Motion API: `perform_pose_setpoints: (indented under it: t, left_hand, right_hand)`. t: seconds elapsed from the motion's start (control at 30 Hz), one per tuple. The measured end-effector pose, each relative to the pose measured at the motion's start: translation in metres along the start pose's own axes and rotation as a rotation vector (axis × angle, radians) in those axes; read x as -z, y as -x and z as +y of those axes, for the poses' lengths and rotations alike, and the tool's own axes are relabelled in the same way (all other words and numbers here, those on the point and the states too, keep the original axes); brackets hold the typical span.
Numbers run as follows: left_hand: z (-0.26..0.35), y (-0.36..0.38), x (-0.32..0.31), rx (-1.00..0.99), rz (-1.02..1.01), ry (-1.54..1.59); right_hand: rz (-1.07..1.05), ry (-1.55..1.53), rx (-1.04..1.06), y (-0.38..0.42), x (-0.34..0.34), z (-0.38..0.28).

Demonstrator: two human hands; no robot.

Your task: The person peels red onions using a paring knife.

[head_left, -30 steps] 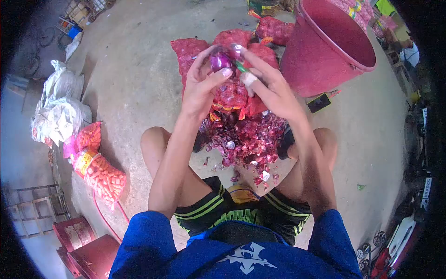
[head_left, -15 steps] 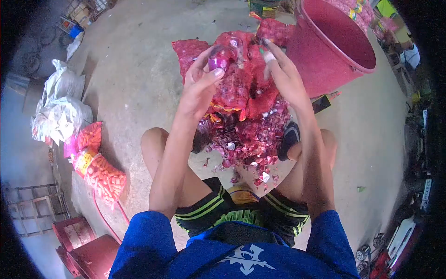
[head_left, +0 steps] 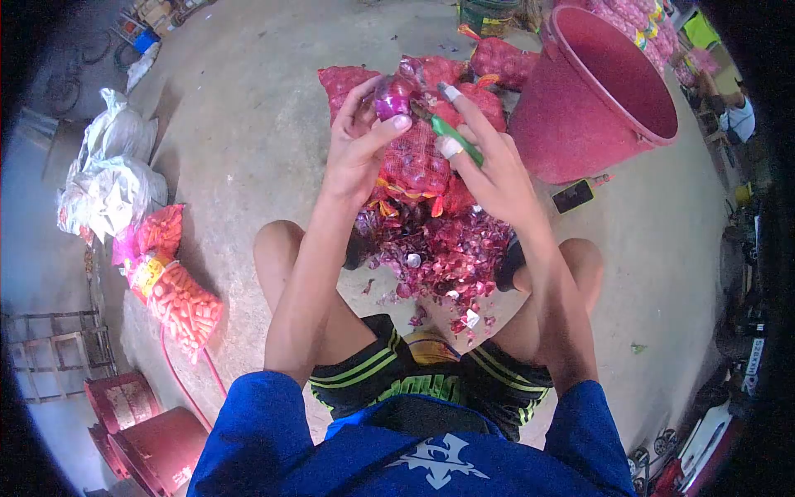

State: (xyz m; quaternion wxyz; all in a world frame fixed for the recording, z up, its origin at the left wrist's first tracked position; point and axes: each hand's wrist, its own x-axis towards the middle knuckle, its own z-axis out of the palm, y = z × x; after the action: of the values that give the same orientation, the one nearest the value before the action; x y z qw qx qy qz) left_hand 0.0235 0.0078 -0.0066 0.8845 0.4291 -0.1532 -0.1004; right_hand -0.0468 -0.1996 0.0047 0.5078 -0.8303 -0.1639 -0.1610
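Note:
A shiny red onion [head_left: 392, 97] rests in my left hand [head_left: 361, 132], fingers and thumb wrapped round it. My right hand [head_left: 489, 161], with white wraps on the thumb and a finger, grips a small knife by its green handle [head_left: 455, 138]. The dark blade points left, its tip close by the onion's right side. Just beneath both hands lie red mesh sacks [head_left: 416, 157] filled with onions. Between my feet is a heap of loose purple onion skins [head_left: 447, 261].
A large red tub [head_left: 551, 124] stands at the upper right, with a phone [head_left: 573, 197] on the floor by its base. Left are white sacks [head_left: 124, 195] and a bag of carrots [head_left: 184, 302]. Red stools or bins [head_left: 161, 447] sit lower left. More onion sacks [head_left: 625, 21] lie behind the tub.
My right hand has come left and turned, bringing the green-handled knife into clear view beside the onion. The left hand keeps its hold on the onion. The whole view has shifted slightly.

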Motion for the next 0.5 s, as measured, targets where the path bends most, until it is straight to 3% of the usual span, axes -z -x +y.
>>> perform_pose_setpoints:
  t: [0.07, 0.5]
  left_hand:
    - [0.000, 0.002, -0.003, -0.006, -0.001, -0.015]
    - [0.002, 0.000, 0.000, -0.048, 0.049, -0.102]
  right_hand:
    - [0.059, 0.025, 0.088, -0.001, -0.004, 0.007]
    - [0.011, 0.068, 0.013, 0.000, -0.003, 0.001]
